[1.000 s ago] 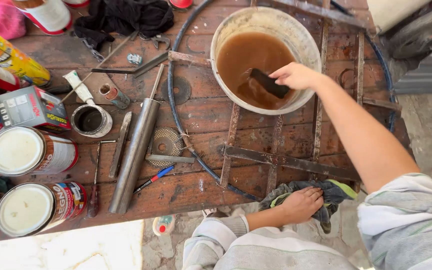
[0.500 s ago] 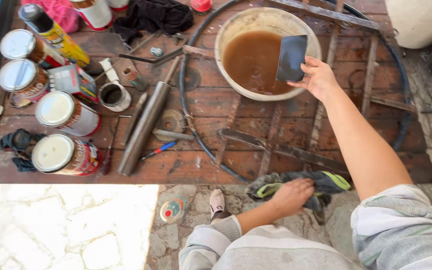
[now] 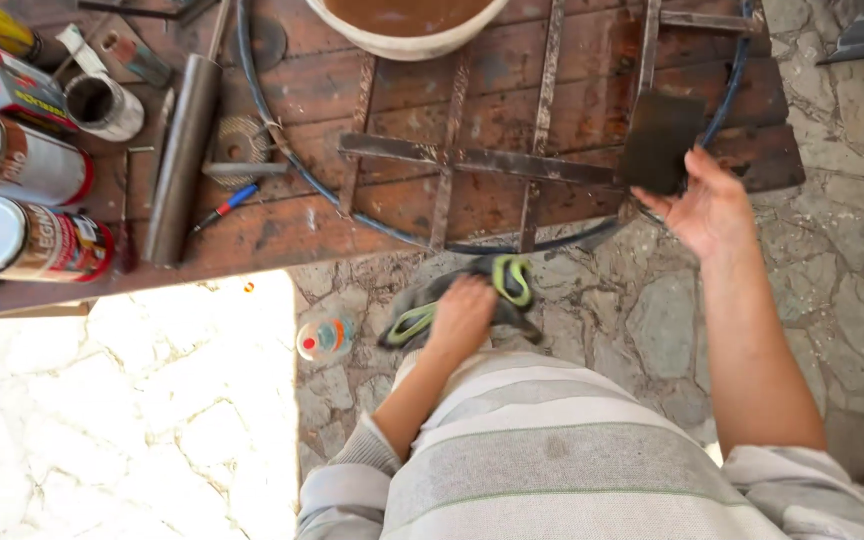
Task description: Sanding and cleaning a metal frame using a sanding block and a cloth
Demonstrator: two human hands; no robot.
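The right hand [image 3: 709, 207] pinches a dark, flat rectangular metal plate [image 3: 661, 140] by its lower edge, above the table's near edge. Beyond it lies a rusty iron frame [image 3: 482, 160] on the worn wooden table [image 3: 282, 225]. The left hand [image 3: 463, 315] clasps a grey-and-green work glove [image 3: 508, 278], nearer the body.

The person wears a soft grey top with wide stripes in light and darker grey. A thin green line runs across one of the stripes. The sleeves are pushed up near the elbows, so both forearms are bare. The left hand [image 3: 462, 315] and the right hand [image 3: 712, 205] are bare too, with no gloves, rings or watch.
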